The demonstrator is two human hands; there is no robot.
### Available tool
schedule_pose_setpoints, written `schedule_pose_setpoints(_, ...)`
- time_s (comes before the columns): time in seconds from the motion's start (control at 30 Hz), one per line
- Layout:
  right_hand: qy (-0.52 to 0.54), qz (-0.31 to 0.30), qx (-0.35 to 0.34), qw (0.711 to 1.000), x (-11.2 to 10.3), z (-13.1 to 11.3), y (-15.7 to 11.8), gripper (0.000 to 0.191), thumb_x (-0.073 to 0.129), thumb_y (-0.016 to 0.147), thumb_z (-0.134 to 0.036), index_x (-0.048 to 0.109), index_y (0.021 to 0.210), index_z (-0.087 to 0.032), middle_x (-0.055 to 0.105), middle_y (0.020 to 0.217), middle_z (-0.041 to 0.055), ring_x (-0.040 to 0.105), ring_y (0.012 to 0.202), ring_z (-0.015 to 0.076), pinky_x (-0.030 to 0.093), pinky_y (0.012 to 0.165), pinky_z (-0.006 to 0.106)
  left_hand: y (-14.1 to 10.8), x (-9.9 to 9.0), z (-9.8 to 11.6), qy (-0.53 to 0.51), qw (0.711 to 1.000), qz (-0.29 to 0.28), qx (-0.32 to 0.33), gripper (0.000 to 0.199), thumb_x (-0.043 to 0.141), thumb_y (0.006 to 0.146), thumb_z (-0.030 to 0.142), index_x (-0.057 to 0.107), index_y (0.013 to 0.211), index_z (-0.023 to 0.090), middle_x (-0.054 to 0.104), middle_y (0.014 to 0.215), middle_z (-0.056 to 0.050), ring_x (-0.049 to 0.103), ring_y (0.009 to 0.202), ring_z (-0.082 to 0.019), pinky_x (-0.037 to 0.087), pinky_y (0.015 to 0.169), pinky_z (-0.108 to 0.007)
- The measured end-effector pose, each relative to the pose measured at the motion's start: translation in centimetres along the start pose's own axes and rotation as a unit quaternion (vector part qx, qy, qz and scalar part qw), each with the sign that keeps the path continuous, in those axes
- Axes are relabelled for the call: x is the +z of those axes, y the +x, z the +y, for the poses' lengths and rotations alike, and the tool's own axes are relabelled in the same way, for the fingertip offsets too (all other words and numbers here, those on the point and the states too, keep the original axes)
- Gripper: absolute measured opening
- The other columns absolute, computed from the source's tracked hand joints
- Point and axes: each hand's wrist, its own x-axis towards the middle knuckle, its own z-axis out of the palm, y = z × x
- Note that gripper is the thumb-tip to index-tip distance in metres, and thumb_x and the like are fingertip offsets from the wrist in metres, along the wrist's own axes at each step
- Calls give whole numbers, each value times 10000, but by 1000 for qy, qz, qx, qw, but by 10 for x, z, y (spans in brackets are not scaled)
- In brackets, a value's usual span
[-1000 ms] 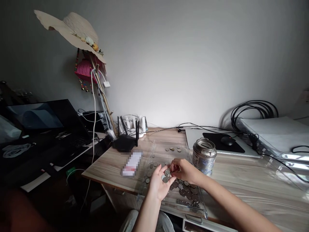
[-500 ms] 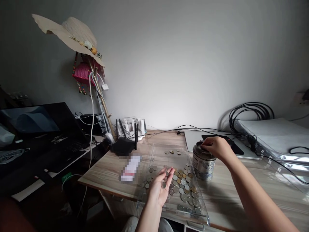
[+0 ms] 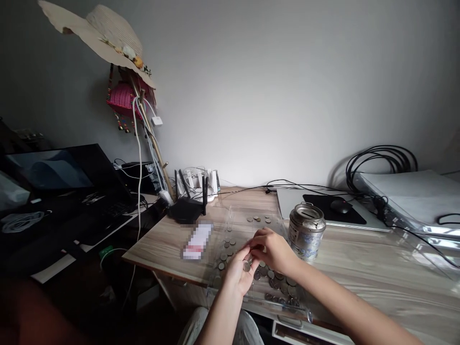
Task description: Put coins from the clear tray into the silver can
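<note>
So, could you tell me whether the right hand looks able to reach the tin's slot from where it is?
Probably yes. The right hand is over the tray, the tin stands just beside it, and nothing covers its top.

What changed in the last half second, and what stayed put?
The right hand came back from the top of the coin tin to the left hand, its fingers now meeting the coins held in that palm. The left hand stayed cupped over the clear tray; the tin and the loose coins in the tray did not move.
</note>
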Motion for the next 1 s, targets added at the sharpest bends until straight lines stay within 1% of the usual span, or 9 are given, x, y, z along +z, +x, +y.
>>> schedule_pose_setpoints(0.1,-13,36,0,999,-15,6,0,161,525,780,-203,679,780,-248,622,782,37,533,787,176,417,623,261,-2,1,1,2,1000,-23,-19,205,448,720,-20,609,774,94,661,801,-110,645,844,-177,532,793,-288)
schedule_pose_setpoints(0.2,-57,173,19,983,-54,24,-4,203,475,821,-273,670,841,-222,640,821,63,552,775,183,432,665,292,-5,2,2,6,999,-36,-22,257,410,688,-51,599,846,26,650,852,-191,631,928,-237,517,835,-310)
schedule_pose_setpoints(0.3,-143,274,137,941,-96,53,-10,193,528,766,-333,679,826,-228,657,780,62,573,744,211,428,617,314,-8,3,4,9,999,-25,-30,231,429,726,-36,577,897,10,641,908,-228,623,953,-249,532,781,-272)
schedule_pose_setpoints(0.4,-142,214,259,931,-120,82,-16,158,582,682,-339,685,742,-235,668,707,37,594,658,211,398,511,286,-11,4,5,26,998,-30,-46,151,472,763,9,572,869,49,644,977,-218,645,896,-212,527,605,-175)
schedule_pose_setpoints(0.47,-117,170,283,937,-124,94,-18,145,585,664,-325,688,714,-236,674,696,26,603,645,204,389,493,271,-10,3,5,61,996,-47,-50,76,515,774,67,577,817,74,657,977,-195,663,709,-140,438,428,-106)
schedule_pose_setpoints(0.6,-116,152,252,949,-119,93,-18,147,573,684,-322,687,684,-230,669,671,23,596,629,192,397,518,272,-6,-1,2,130,987,-92,-33,148,527,800,187,566,698,86,683,780,-143,358,294,21,174,268,-105)
schedule_pose_setpoints(0.77,-138,298,77,941,-89,49,-12,234,483,802,-336,662,808,-186,650,788,70,570,745,189,426,659,297,-3,-4,1,120,989,-77,-41,193,522,806,293,574,796,107,490,490,43,203,297,13,99,302,-125)
schedule_pose_setpoints(0.87,-36,129,18,991,-54,17,-9,234,451,835,-310,654,848,-193,637,795,56,562,699,148,423,621,258,-3,-3,0,137,986,-76,-57,276,487,813,402,533,784,132,384,454,75,178,318,-2,70,322,-139)
schedule_pose_setpoints(1.0,47,-31,32,998,-12,1,-6,167,521,777,-269,666,828,-205,643,764,22,539,623,123,386,552,236,-3,-3,-3,170,980,-69,-74,395,404,806,539,442,694,162,360,454,72,157,334,-8,46,344,-150)
